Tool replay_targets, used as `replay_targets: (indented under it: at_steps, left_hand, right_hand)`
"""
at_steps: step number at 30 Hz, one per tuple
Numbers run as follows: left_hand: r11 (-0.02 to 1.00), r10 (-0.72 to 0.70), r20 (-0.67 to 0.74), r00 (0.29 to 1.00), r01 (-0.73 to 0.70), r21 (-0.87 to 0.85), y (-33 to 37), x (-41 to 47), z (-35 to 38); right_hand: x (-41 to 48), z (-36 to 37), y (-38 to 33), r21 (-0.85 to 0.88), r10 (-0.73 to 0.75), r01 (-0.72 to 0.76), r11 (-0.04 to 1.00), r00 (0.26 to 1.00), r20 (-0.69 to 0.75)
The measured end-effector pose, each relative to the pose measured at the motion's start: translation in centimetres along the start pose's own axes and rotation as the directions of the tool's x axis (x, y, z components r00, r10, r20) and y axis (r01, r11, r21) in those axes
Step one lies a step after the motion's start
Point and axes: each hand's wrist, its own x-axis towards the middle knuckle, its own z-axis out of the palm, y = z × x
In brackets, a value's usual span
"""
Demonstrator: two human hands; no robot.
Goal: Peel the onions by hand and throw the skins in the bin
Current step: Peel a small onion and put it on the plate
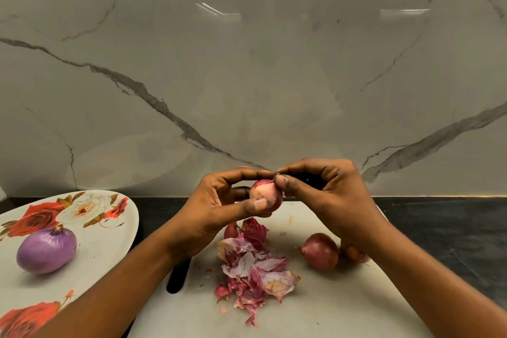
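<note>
Holding the small onion [264, 195] up above the cutting board [356, 296], the left hand [216, 206] had its grip closed round the bulb, with the thumb across the near face and the fingers curled behind. The right hand [329, 192] met it at the top, its grip narrowed to a pinch of thumb and forefinger on a thin edge of red skin at the crown. Most of the near face showed pale and bare, while red skin covered the right flank and the underside. The step in hand looked to be the stripping of this one bulb, perhaps half done.

Below the hands a heap of skins [255, 269] lay on the board. An unpeeled onion [321, 251] sat just right of the heap, a second onion [354, 254] was partly hidden behind the right wrist, and a third bulb [231, 230] showed behind the heap. One peeled onion [46, 250], purple and glossy, rested on the flowered plate [131, 228] at the left of the dark surface [452, 241]. No bin was in view.

The next move seemed to call for a steady pull of the pinched strip down and away from the crown, the left hand turning the bulb so that the red flank came round. With three onions waiting and the skins ungathered, the task was likely well short of its end.
</note>
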Motion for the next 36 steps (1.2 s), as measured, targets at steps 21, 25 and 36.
replay_targets:
  at_steps: [21,25,36]
  left_hand:
    - [0.994,0.094,-0.013,0.995,-0.093,0.064,-0.4,0.2,-0.3]
    - [0.991,0.11,-0.037,0.993,-0.107,0.075,-0.4,0.2,-0.6]
    - [0.988,0.119,-0.083,0.989,-0.109,0.112,-0.3,0.2,-0.8]
  right_hand:
    - [0.5,-0.8,-1.0,0.366,0.3,-0.287,0.885,0.954,0.022]
    - [0.5,-0.9,-1.1,0.255,0.3,-0.303,0.918,0.952,0.054]
    - [0.5,-0.7,-1.1,0.115,0.239,-0.253,0.961,0.963,0.122]
